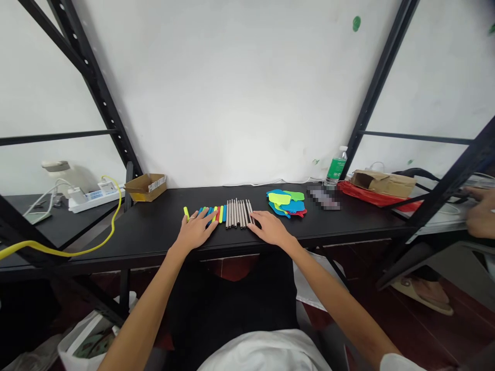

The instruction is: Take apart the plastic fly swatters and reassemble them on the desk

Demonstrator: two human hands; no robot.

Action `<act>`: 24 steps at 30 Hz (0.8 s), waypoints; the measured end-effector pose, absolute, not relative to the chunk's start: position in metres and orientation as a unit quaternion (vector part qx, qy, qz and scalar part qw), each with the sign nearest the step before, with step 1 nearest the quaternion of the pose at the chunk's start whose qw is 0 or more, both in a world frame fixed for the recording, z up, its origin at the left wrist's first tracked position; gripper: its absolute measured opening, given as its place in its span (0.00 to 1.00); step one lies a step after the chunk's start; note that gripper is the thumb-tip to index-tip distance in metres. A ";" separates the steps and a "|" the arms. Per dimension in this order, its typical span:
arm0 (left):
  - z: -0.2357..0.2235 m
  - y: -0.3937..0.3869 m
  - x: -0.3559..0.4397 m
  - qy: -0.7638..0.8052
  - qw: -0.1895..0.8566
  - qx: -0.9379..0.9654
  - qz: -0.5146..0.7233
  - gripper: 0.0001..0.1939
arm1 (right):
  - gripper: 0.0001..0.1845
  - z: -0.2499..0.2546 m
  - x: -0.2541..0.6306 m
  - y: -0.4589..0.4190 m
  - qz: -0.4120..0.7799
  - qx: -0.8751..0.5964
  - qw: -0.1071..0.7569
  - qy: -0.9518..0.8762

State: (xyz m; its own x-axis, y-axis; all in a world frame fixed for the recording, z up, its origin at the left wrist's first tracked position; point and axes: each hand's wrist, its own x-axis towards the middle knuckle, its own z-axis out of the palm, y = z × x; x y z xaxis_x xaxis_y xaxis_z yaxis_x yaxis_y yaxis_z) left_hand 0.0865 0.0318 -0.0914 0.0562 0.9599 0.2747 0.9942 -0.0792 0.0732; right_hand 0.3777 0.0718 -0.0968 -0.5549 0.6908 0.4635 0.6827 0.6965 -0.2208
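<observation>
A row of short coloured tubes (220, 214) in yellow, blue, green and red lies on the black table. My left hand (196, 228) rests flat over that row with its fingers spread and covers part of it. Next to the tubes, several slim grey rods (236, 214) lie side by side, pointing away from me. At their right end my right hand (269, 228) has its fingers stretched out and touches the outermost rods. Further right is a pile of flat pieces shaped like spatula heads (286, 202), in blue, yellow, green and red, with no hand on them.
An opened cardboard box (149, 189) stands at the back left, near a power strip (96, 198) and a yellow cable (113, 221). A water bottle (336, 167) and a red bag with cardboard (381, 188) are at the right. Another person's hand (481, 211) shows at the far right.
</observation>
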 end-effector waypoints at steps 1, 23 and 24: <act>-0.092 0.032 0.086 -0.675 0.068 -0.724 -0.123 0.31 | 0.26 -0.096 0.378 0.071 0.007 -0.389 0.267 -0.882; -0.095 0.036 0.086 -0.712 0.086 -0.680 -0.152 0.37 | 0.25 -0.096 0.379 0.069 0.019 -0.387 0.277 -0.880; -0.095 0.035 0.086 -0.718 0.088 -0.672 -0.158 0.37 | 0.25 -0.096 0.379 0.070 0.018 -0.386 0.277 -0.880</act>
